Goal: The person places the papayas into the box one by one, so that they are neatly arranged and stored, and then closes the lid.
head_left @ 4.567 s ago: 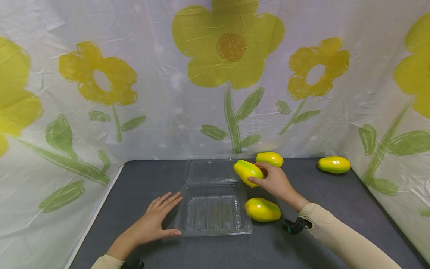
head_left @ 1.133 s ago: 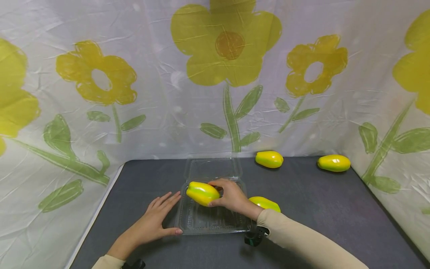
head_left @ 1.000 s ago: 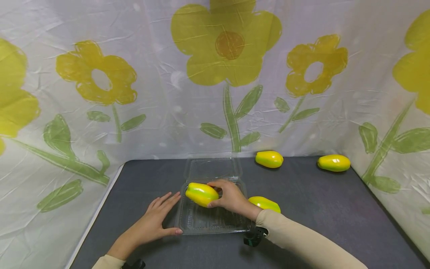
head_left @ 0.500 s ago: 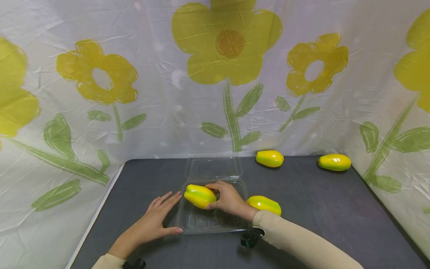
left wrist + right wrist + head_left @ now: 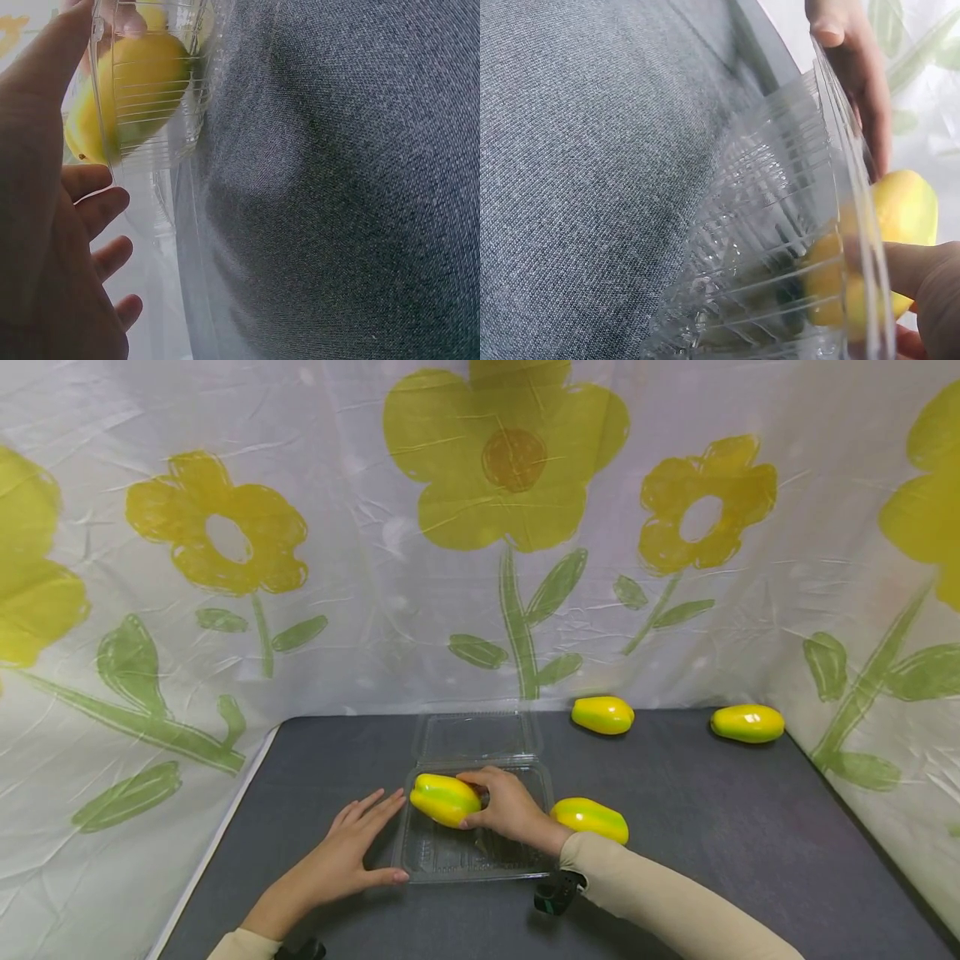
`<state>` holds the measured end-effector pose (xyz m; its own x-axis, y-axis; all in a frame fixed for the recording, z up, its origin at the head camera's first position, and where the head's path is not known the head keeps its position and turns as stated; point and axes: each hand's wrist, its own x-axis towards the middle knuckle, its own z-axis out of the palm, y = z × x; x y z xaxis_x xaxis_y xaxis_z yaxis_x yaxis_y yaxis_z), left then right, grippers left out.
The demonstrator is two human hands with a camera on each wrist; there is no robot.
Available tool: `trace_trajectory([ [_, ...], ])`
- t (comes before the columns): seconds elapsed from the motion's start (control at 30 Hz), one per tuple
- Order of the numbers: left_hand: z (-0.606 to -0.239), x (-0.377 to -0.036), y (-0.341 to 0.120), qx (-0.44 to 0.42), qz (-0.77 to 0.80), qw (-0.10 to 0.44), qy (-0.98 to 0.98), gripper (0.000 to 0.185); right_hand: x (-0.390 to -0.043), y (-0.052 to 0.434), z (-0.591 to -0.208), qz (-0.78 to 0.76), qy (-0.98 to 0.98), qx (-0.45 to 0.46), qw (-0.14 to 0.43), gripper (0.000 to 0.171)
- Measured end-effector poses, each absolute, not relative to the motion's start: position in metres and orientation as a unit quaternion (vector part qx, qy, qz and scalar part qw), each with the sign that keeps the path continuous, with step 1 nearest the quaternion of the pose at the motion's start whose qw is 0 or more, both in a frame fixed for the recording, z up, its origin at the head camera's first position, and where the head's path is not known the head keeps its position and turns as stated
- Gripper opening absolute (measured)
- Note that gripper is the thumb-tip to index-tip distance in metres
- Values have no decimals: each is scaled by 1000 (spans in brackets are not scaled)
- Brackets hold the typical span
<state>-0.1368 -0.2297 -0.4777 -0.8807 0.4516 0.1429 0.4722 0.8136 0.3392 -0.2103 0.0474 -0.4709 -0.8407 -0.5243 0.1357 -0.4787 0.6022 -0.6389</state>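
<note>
My right hand (image 5: 510, 808) grips one end of a glossy yellow-green papaya (image 5: 444, 800), thumb on the near side and fingers on the far side. The papaya lies tilted in the back left part of a clear plastic clamshell container (image 5: 487, 875), whose lid (image 5: 476, 735) is folded back. Through the ribbed wall, the left wrist view shows the papaya (image 5: 146, 82) close inside. My left hand (image 5: 337, 860) is spread with straight fingers along the container's left rim, thumb at the near corner, holding nothing. In the right wrist view, the right thumb (image 5: 911, 266) presses on the papaya.
A second papaya (image 5: 591, 820) sits just right of the container, partly behind the right forearm. Farther back are another papaya (image 5: 602, 716) and one at the far right (image 5: 747, 724). A flower-printed curtain (image 5: 360, 635) borders the dark grey table (image 5: 712, 827).
My right hand has carried the papaya from right of the container leftward and down into it, shifting slightly left in the last second. The left hand has stayed at the rim.
</note>
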Motion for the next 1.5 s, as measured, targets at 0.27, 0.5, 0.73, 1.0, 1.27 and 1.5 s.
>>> trace_trajectory([
  [0.27, -479, -136, -232, -242, -196, 21, -950, 102, -211, 46, -471, -346, 894, -282, 43, 70],
  [0.5, -481, -137, -233, -240, -195, 18, -951, 103, -212, 46, -472, -353, 893, -276, 45, 68],
  [0.73, -481, -137, -233, -242, -191, 23, -951, 103, -211, 47, -472, -371, 886, -273, 45, 66],
  [1.0, -479, -137, -233, -240, -191, 19, -952, 103, -211, 48, -474, -385, 881, -269, 54, 66],
  [1.27, -480, -137, -233, -237, -196, 19, -951, 103, -212, 49, -474, -388, 881, -264, 58, 67],
  [1.5, -480, -138, -232, -237, -199, 17, -951, 102, -211, 50, -471, -393, 879, -262, 63, 67],
])
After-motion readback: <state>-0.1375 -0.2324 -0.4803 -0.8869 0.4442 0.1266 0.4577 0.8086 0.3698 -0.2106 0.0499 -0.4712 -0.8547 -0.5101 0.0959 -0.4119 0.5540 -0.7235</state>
